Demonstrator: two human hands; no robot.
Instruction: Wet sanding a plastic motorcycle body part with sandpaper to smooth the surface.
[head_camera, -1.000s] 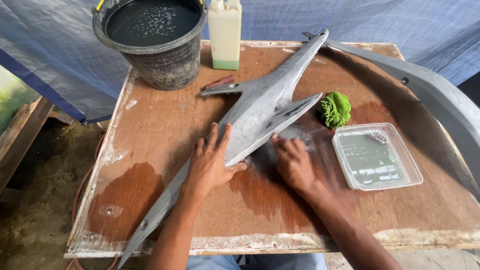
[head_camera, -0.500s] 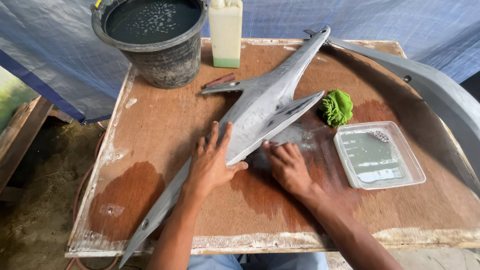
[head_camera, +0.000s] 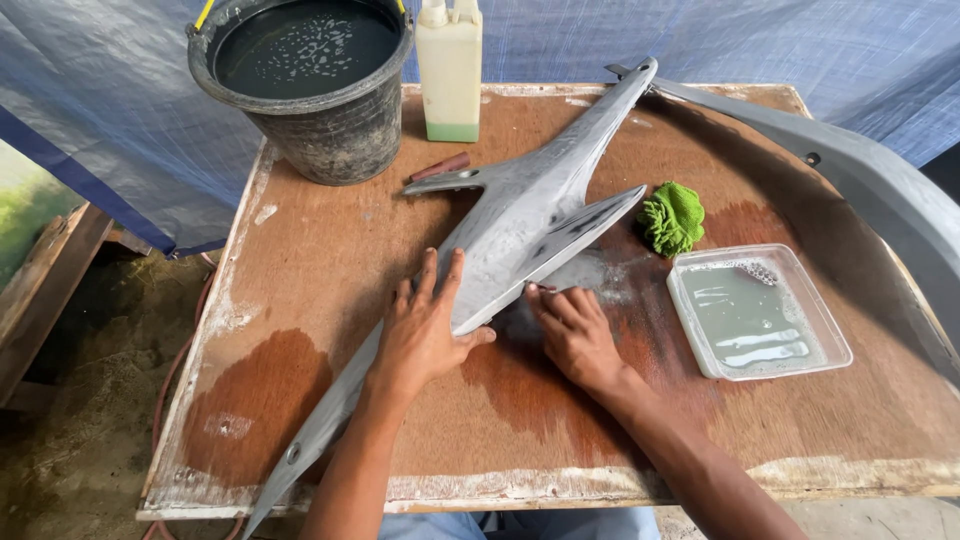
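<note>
The right hand (head_camera: 575, 335) is sliding back toward the panel (head_camera: 520, 225), its fingertips now meeting the lower edge, where a second ago it was further out on the wet board; the left hand (head_camera: 425, 325) and the panel are staying put.

The panel, long, grey and forked, is lying diagonally across the table (head_camera: 300, 300), its thin tail overhanging the near-left corner; that overhang could be letting it pivot or slip on the wet, slick surface if the pressure becomes uneven. The bucket (head_camera: 305, 85) of dark water is sitting at the far-left edge, and a hard shove of the panel might be knocking the bottle (head_camera: 450, 65) beside it. The tray (head_camera: 755, 310) of cloudy liquid is lying close to the right forearm; a wide sweep could be spilling it.

The left hand is pressing flat, fingers spread, gripping nothing; the right is resting palm down, fingers curled slightly, whether pinching anything I cannot tell. The green sponge (head_camera: 672, 217) is lying untouched.
</note>
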